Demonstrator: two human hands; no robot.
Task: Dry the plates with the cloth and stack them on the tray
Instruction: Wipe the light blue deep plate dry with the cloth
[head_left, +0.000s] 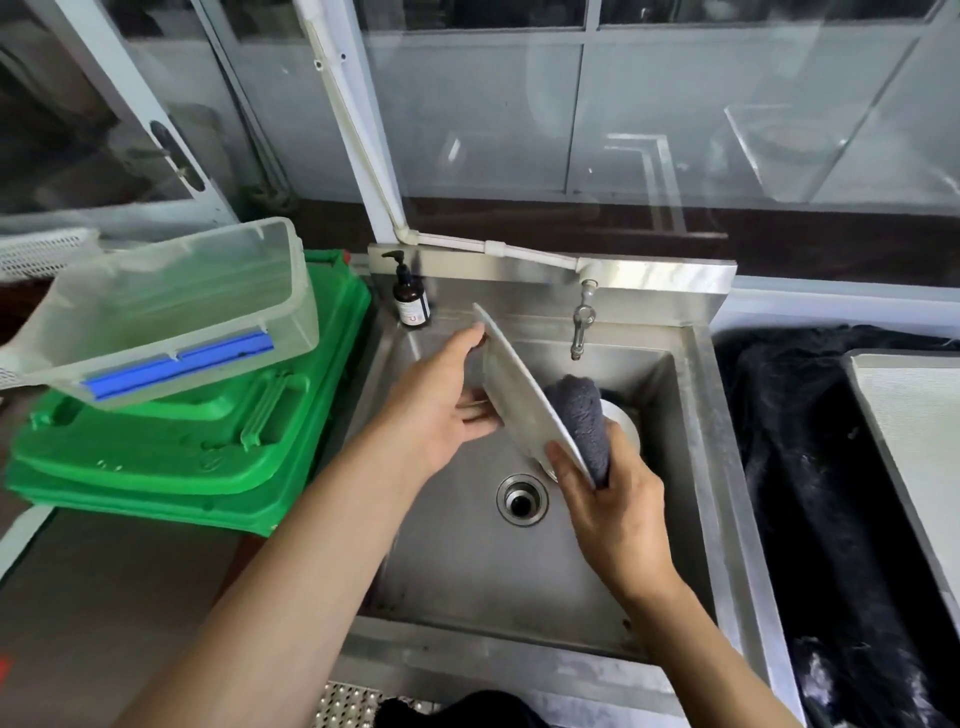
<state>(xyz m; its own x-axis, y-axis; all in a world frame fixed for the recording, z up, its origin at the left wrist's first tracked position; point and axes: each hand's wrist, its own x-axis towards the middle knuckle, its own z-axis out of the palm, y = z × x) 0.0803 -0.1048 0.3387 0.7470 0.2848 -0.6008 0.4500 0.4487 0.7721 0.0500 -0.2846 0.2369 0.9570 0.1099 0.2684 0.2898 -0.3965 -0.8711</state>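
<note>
Both hands grip plate (511, 387) over sink (467, 545); right hand (613, 512) pinches cloth (582, 421); tap (582, 325) behind.

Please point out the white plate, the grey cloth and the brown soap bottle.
white round plate (511, 387): head view, on its underside.
grey knitted cloth (581, 415): head view, on its bunched middle.
brown pump soap bottle (411, 301): head view, on its body.

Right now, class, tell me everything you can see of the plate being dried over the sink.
The plate is white, round and glossy, probably ceramic, held tilted steeply on edge above the steel sink. The left hand grips its upper rim and underside; the right hand pinches its lower rim while pressing a dark grey cloth against its far face. It touches nothing else.
</note>
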